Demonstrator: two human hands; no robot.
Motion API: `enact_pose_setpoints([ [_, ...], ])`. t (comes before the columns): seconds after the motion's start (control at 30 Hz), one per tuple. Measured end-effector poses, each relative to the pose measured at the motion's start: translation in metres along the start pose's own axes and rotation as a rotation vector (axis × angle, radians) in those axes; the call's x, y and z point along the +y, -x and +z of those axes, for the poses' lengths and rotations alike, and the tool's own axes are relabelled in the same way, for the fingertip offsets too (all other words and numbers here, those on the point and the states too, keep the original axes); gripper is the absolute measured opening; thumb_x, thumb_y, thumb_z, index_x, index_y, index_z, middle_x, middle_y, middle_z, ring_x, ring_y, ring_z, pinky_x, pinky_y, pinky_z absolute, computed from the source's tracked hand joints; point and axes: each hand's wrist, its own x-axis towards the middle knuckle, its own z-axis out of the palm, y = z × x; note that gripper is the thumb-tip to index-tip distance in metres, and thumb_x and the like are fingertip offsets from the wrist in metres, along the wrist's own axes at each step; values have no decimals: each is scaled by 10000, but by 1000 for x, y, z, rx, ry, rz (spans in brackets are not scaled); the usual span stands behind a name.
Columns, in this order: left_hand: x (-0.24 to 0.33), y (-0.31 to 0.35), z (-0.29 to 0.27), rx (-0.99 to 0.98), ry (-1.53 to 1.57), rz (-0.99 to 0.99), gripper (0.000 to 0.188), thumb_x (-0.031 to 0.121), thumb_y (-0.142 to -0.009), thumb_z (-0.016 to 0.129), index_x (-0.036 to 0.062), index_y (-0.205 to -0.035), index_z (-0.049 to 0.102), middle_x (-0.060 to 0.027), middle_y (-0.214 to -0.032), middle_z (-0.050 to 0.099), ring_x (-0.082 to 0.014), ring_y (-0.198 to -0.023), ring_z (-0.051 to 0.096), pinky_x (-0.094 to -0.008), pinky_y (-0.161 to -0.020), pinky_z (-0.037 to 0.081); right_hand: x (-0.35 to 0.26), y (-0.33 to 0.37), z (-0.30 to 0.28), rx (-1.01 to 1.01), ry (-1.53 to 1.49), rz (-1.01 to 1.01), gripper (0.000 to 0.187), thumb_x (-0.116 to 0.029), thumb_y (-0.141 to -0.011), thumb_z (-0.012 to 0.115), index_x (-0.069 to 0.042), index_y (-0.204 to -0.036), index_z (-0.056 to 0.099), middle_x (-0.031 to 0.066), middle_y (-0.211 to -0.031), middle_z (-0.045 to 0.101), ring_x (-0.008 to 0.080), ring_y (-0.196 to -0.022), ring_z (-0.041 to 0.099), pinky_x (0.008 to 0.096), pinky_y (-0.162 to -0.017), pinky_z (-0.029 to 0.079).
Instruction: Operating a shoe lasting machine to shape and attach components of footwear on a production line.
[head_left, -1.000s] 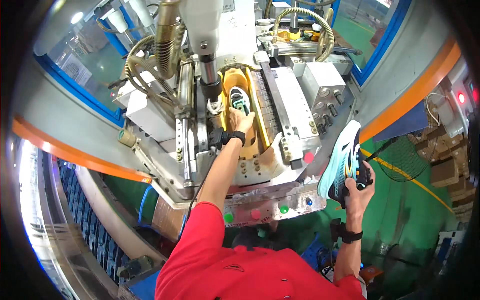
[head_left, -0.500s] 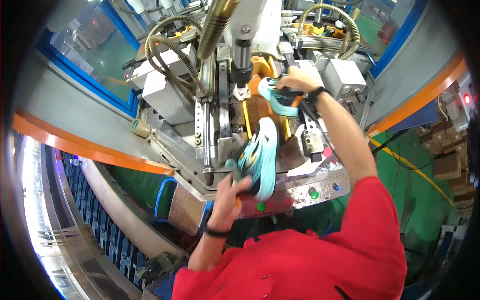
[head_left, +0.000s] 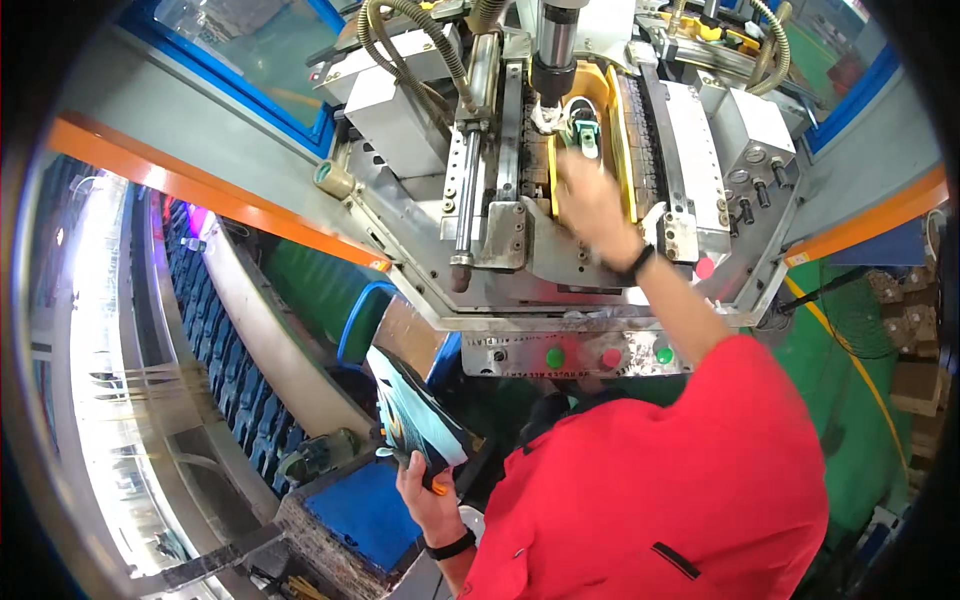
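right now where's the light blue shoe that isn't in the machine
In the head view it is low and left of centre: the light blue shoe is held in the left hand, below the machine's front panel.

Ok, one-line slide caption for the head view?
Right hand seats a shoe in the press; left hand holds another shoe.

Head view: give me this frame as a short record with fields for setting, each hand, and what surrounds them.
setting: grey metal shoe press machine with yellow-lined cavity
left hand: low beside the machine, gripping a light blue and dark sports shoe
right hand: blurred, reaching into the cavity, just below a white and teal shoe seated there
grip of right hand: cannot tell
front panel: round green and red buttons
nearby: blue padded block under the left hand
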Motion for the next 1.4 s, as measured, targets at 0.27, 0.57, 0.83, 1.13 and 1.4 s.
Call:
enact_pose_setpoints([
  [0.27,-26,39,14,-19,9,-92,180,167,-905,631,43,-1035,624,-68,-977,692,-177,-808,665,-255,-587,485,-96,230,45,-683,-263,17,145,-95,-796,582,-48,-933,581,123,-971,549,303,-1015,564,388,-770,535],
  [0.57,-46,100,16,181,12,-1,243,112,-875,607,16,-1096,580,-64,-958,651,-163,-822,642,-278,-611,502,-79,253,71,-752,-406,9,176,-133,-830,559,-63,-989,588,153,-1057,540,341,-1065,534,437,-873,483],
  [0.83,-77,131,-50,283,132,-5,254,96,-883,630,0,-1119,622,-43,-1005,659,-122,-857,635,-235,-652,506,-67,241,72,-848,-465,70,239,-144,-852,590,-52,-1072,596,177,-985,557,351,-956,554,432,-834,445],
  [1.13,-168,165,-236,766,639,-39,202,74,-846,687,-29,-1013,641,-119,-891,680,-256,-760,689,-401,-584,584,-230,179,77,-834,-757,-117,246,-125,-886,628,-21,-1107,645,102,-1031,669,203,-899,628,318,-786,498],
  [1.4,-162,180,-466,1143,816,274,304,69,-776,736,-41,-1021,593,-170,-924,649,-322,-736,678,-496,-572,599,-556,157,57,-760,-967,-675,257,-70,-906,584,-6,-1152,623,160,-1166,641,292,-1030,620,362,-877,498],
])
